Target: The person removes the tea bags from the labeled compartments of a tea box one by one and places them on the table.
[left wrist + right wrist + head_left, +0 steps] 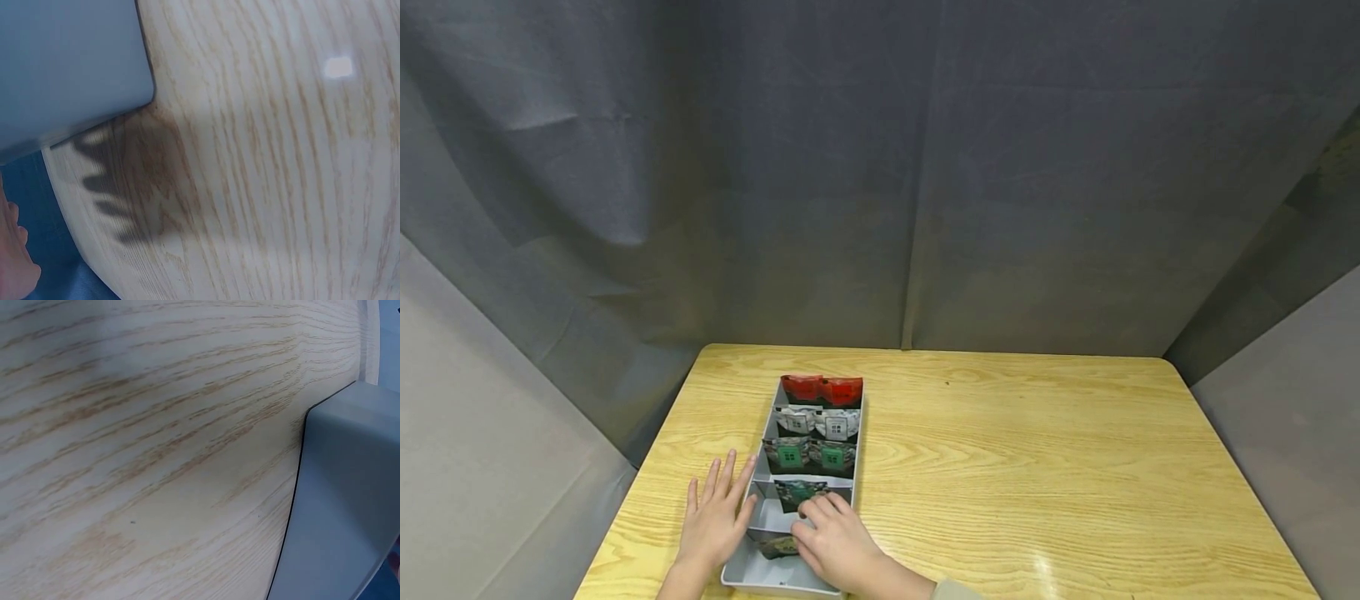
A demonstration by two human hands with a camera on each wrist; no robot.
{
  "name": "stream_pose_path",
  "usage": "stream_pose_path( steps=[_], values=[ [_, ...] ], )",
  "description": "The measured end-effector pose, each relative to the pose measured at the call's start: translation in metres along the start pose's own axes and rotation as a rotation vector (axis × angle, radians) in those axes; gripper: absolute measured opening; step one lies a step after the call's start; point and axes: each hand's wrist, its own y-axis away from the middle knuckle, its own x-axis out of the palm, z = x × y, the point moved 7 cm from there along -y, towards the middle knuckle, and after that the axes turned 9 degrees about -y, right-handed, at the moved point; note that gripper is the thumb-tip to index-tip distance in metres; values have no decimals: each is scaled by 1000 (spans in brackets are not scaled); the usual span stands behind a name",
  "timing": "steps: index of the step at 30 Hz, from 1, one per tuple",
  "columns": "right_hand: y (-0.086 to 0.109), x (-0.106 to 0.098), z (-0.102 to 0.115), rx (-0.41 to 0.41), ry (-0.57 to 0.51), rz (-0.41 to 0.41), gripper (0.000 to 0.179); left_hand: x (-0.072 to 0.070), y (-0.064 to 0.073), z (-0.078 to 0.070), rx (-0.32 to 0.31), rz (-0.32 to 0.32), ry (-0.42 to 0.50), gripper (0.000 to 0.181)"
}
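A long light-grey divided tray (741, 575) lies on the table, with sachets standing in its compartments. My left hand (711, 521) is beside its left wall, fingers straight and spread. Over the tray's near right part, my right hand (838, 546) has bent fingers close to a dark teal sachet (797, 493) in the fourth compartment from the back. A dark sachet with a yellowish mark (777, 547) leans in the nearest compartment, partly covered by this hand. Whether the fingers pinch a sachet is hidden. Both wrist views show mainly the tray's outer wall (344, 494) and table.
Farther back in the tray stand pairs of red sachets (841, 392), white sachets (837, 426) and green-labelled black sachets (832, 457). The wood-grain table (1037, 467) extends to the right. Grey curtains (820, 183) close off the back, with pale panels (475, 433) at the sides.
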Motion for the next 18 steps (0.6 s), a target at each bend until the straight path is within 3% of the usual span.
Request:
stream_pose_path(
  steps=[12, 18],
  values=[
    [4, -4, -5, 25, -56, -6, 7, 0, 0, 1, 4, -9, -7, 52],
    [3, -17, -7, 15, -78, -46, 5, 1, 1, 1, 4, -15, -12, 52]
  ],
)
